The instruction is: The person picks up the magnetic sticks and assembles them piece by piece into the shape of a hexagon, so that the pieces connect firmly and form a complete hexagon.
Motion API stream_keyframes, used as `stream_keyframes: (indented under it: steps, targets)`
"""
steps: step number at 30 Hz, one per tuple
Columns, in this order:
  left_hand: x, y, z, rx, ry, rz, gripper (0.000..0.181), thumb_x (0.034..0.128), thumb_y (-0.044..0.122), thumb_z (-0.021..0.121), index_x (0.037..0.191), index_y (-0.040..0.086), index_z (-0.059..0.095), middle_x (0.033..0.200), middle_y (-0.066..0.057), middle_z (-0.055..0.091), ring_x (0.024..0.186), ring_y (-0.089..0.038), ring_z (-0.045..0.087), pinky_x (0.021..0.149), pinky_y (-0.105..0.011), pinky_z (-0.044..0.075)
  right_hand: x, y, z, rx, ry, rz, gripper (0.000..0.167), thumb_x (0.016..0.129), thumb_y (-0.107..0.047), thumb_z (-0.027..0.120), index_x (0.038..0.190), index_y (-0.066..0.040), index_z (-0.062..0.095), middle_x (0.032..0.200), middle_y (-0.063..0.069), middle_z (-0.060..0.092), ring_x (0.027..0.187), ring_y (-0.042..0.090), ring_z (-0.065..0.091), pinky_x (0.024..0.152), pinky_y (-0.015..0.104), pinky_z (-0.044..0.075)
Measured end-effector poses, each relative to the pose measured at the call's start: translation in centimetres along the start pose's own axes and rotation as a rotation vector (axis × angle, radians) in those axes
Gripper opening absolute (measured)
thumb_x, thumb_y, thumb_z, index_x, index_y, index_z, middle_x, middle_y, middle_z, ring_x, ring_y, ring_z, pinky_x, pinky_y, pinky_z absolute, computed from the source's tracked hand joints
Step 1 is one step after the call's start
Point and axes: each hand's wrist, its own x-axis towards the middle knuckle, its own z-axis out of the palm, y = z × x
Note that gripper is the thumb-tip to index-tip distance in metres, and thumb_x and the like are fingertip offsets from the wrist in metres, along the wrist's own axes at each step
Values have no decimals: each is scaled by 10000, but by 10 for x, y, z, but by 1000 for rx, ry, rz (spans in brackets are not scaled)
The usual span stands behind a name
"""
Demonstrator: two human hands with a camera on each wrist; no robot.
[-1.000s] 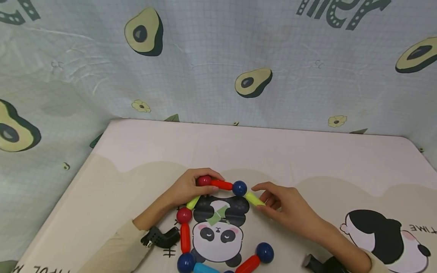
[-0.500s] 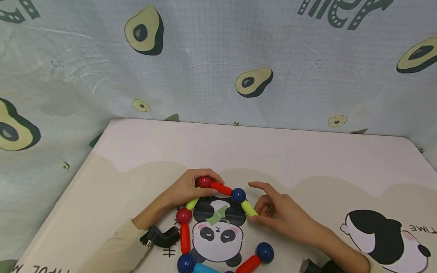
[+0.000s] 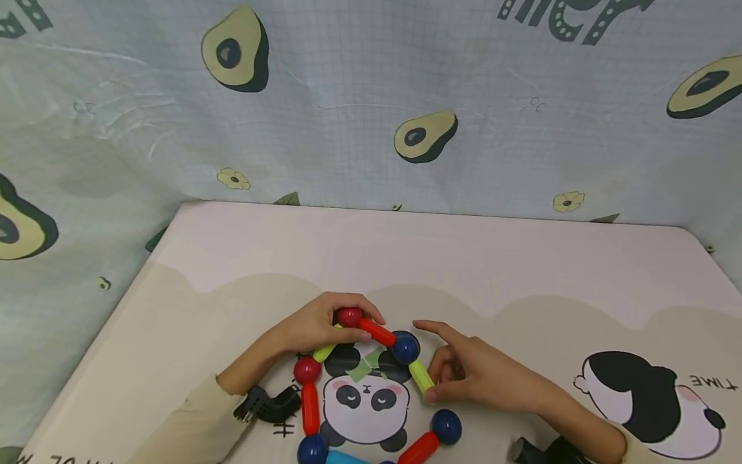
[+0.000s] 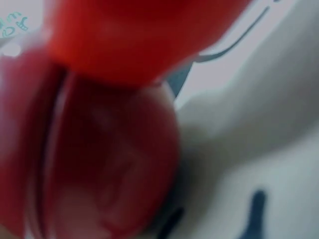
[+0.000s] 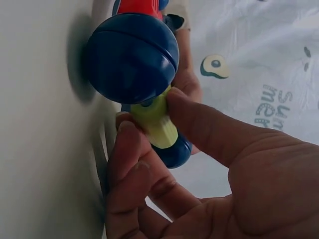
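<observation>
A chain of toy rods and balls lies on the table in an unclosed ring. At its far side my left hand (image 3: 324, 327) grips the chain where a dark red ball (image 3: 350, 316) meets a red rod (image 3: 378, 332). My right hand (image 3: 475, 374) pinches the free end of a yellow-green rod (image 3: 421, 376) between thumb and curled fingers, index finger stretched out. The rod's other end joins a blue ball (image 3: 405, 348). Below the pinched end, apart from it, sits another blue ball (image 3: 446, 426), large in the right wrist view (image 5: 132, 57).
A printed panda (image 3: 366, 399) lies inside the ring. The left side has a dark red ball (image 3: 307, 370), a red rod (image 3: 310, 409) and a blue ball (image 3: 312, 448). Black wrist devices sit at both wrists. A patterned curtain (image 3: 348, 96) hangs behind the table (image 3: 406, 248).
My right hand has drawn the yellow-green rod down and towards me, so its free end is nearer the lower blue ball. The red rod and its blue ball swung down too; my left hand stays.
</observation>
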Motion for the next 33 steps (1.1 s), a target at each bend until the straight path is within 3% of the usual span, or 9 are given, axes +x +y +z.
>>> stream_keyframes:
  steps: [10,14,20,26,33]
  targets:
    - [1,3,0,35,-64,-27,303,869,84,670,1169,125,649,1127,-22,629,1008,-209,572,862,-353,501,-1,-1,2,38,-48,65,847,811,-256,772,1484,-133,273,806,-54,643,617,137,551,565,251,478]
    - [0,3,0,50,-56,-32,353,864,90,674,1212,117,622,1150,-72,612,1032,-226,560,868,-346,502,-1,-3,3,27,-45,66,847,810,-249,773,1485,-132,274,794,-56,639,594,124,536,542,239,468]
    - [0,2,-2,74,37,-23,352,881,113,663,1227,142,602,1063,-40,586,1005,-225,542,854,-357,501,1,-1,-3,-21,4,51,805,827,-266,757,1476,-158,294,788,-65,636,603,135,539,541,250,460]
    - [1,3,-3,28,141,-2,367,906,63,611,1266,62,536,1199,-148,550,1075,-263,548,886,-320,496,7,8,-16,-78,114,39,692,846,-268,738,1433,-158,387,803,-67,637,660,145,549,585,252,456]
    - [1,2,-5,-13,197,-17,375,929,-2,573,1290,17,475,1151,-173,506,919,-277,646,848,-285,511,16,15,-32,-167,234,0,521,853,-228,733,1321,-134,524,829,-75,641,720,157,554,613,266,432]
